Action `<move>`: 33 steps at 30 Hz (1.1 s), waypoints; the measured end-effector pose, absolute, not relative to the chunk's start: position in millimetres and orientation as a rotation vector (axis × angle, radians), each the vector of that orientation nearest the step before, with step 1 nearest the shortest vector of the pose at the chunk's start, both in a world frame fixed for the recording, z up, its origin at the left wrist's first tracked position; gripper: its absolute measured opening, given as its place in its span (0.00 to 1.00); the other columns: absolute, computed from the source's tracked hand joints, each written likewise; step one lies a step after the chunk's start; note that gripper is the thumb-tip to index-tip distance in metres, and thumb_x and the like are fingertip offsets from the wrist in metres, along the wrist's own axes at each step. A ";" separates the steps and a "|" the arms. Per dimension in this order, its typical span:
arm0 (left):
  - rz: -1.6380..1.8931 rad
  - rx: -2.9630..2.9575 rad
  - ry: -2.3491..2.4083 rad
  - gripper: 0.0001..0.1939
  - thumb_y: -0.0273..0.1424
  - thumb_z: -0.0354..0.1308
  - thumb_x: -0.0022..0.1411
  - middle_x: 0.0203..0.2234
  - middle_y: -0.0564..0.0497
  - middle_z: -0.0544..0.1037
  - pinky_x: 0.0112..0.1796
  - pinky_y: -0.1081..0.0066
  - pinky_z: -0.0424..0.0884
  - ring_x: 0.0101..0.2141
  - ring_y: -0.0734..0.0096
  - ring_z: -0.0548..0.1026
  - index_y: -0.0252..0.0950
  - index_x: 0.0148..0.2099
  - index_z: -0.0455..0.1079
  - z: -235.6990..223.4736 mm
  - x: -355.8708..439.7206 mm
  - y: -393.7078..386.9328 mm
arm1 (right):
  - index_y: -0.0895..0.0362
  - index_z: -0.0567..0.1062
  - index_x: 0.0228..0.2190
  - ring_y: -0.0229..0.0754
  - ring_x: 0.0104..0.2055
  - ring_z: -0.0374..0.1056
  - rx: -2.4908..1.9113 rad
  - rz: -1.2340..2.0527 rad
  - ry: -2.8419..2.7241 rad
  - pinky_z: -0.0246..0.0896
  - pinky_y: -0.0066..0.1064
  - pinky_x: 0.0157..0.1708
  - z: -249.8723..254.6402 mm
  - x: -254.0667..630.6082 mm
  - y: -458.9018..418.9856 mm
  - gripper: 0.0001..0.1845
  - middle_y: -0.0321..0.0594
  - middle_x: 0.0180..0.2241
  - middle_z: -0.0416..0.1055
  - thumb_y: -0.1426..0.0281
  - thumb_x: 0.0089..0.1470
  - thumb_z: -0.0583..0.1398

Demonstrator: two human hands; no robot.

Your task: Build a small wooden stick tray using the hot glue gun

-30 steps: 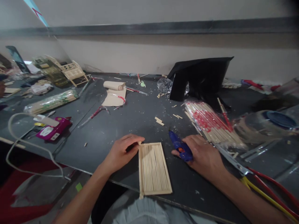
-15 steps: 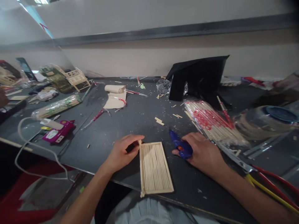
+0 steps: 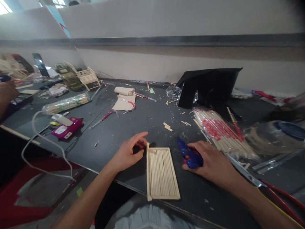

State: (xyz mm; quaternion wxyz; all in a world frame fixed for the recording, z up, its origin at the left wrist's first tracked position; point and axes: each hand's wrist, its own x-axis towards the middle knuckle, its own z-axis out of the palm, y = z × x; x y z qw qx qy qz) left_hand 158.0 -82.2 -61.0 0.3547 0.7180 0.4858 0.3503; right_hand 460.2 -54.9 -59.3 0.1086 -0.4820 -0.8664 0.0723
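A rectangular panel of thin wooden sticks [image 3: 163,175], framed by sticks along its edges, lies flat at the table's front edge. Just left of its top corner is my left hand [image 3: 128,152], thumb and fingers apart with nothing visible between them. A short upright stick end [image 3: 148,145] rises at that corner, close to the fingertips. To the right of the panel, my right hand [image 3: 209,162] grips a blue glue gun [image 3: 192,157], its dark nozzle pointing away from me, low over the table.
Cut stick pieces [image 3: 168,126] lie beyond the panel. On the right are a bag of sticks [image 3: 216,130], red-handled cutters [image 3: 250,178] and a clear jar [image 3: 274,133]. Leftward sit a magenta power strip [image 3: 67,128] with a white cable and wrapped sticks [image 3: 68,103]. A co-worker's hand [image 3: 8,92] shows far left.
My left fingers have loosened from the panel's top left corner and spread apart. The right hand still holds the glue gun beside the panel. The camera view has shifted a little.
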 end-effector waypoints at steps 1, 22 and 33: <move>0.906 1.858 1.265 0.29 0.21 0.50 0.55 0.39 0.51 0.74 0.42 0.66 0.70 0.37 0.73 0.72 0.41 0.59 0.56 -60.5 157.5 -82.3 | 0.59 0.70 0.46 0.53 0.45 0.67 -1.404 0.227 -2.584 0.63 0.44 0.45 -57.6 462.5 -55.3 0.32 0.48 0.42 0.70 0.53 0.43 0.65; 0.933 1.681 1.116 0.44 0.19 0.55 0.52 0.39 0.51 0.76 0.43 0.66 0.67 0.38 0.71 0.74 0.40 0.66 0.38 -68.6 148.7 -79.3 | 0.54 0.69 0.49 0.39 0.39 0.68 -1.055 0.805 -2.382 0.65 0.31 0.39 -27.1 339.8 -51.6 0.18 0.38 0.37 0.71 0.75 0.55 0.57; 0.854 1.666 1.160 0.44 0.22 0.57 0.53 0.41 0.48 0.77 0.45 0.62 0.68 0.41 0.66 0.75 0.40 0.67 0.39 -60.3 149.2 -79.0 | 0.54 0.74 0.37 0.36 0.35 0.67 -1.010 0.862 -2.358 0.61 0.28 0.35 -33.7 333.4 -49.3 0.09 0.36 0.33 0.71 0.77 0.56 0.57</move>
